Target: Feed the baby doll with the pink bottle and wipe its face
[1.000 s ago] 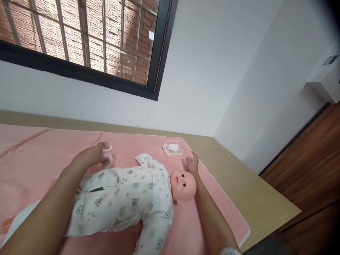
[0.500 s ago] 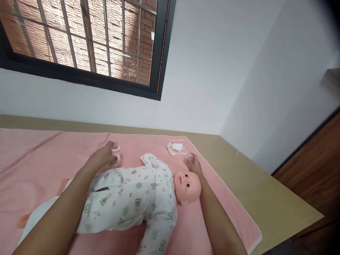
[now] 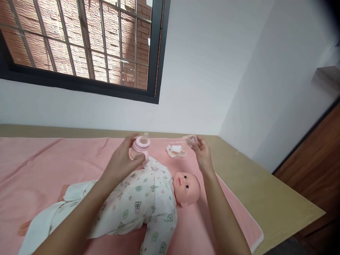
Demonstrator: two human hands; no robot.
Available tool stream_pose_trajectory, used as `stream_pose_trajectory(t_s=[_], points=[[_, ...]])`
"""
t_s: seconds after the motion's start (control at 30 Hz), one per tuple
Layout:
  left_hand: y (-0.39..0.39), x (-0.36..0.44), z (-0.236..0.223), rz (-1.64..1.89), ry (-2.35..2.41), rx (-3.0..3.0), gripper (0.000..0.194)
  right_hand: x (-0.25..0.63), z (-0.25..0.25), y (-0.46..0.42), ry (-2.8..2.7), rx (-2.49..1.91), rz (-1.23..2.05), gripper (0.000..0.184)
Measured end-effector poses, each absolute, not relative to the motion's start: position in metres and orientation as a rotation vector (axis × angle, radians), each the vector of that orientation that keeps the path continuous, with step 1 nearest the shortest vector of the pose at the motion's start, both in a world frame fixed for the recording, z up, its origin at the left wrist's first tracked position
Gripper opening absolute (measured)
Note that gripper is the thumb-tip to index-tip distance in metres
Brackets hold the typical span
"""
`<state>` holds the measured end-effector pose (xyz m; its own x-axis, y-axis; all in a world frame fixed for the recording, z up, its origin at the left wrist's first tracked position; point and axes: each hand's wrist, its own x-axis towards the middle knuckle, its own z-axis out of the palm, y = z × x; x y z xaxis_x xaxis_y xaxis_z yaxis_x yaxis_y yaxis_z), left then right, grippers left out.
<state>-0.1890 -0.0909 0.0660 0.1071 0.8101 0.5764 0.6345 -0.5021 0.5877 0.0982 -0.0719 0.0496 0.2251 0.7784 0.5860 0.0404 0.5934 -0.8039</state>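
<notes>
A baby doll in a white printed sleepsuit lies on its back on a pink blanket, head to the right. My left hand is closed round a small pink feeding bottle and holds it upright above the doll's chest. My right hand pinches a clear plastic cap in the air beyond the doll's head. The two hands are level, about a hand's width apart.
A small clear packet with a white label lies on the blanket's far right corner. The blanket covers a tan table set against a white wall under a barred window. Wooden floor shows at the right.
My left hand has lifted the pink bottle off the blanket and brought it right, over the doll. My right hand has picked up the clear cap from beside the doll's head and raised it.
</notes>
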Motion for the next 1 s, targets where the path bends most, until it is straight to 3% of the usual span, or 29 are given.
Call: stream_pose_trajectory(t_s=[0.23, 0.47, 0.53, 0.7, 1.0], points=[[-0.120, -0.161, 0.060, 1.234, 1.325, 2.476, 0.065, 0.036, 0.074, -0.140, -1.435, -0.603, 0.649, 0.035], [-0.124, -0.156, 0.055, 1.253, 1.292, 2.569, 0.065, 0.022, 0.063, -0.135, -1.561, -0.700, 0.706, 0.035], [-0.126, -0.155, 0.055, 1.257, 1.309, 2.543, 0.066, 0.019, 0.061, -0.136, -1.585, -0.709, 0.744, 0.044], [-0.126, -0.156, 0.054, 1.310, 1.290, 2.568, 0.074, 0.010, 0.055, -0.138, -1.578, -0.744, 0.896, 0.092], [-0.133, -0.158, 0.055, 1.375, 1.219, 2.764, 0.064, 0.016, 0.055, -0.130, -1.444, -0.769, 0.811, 0.094]])
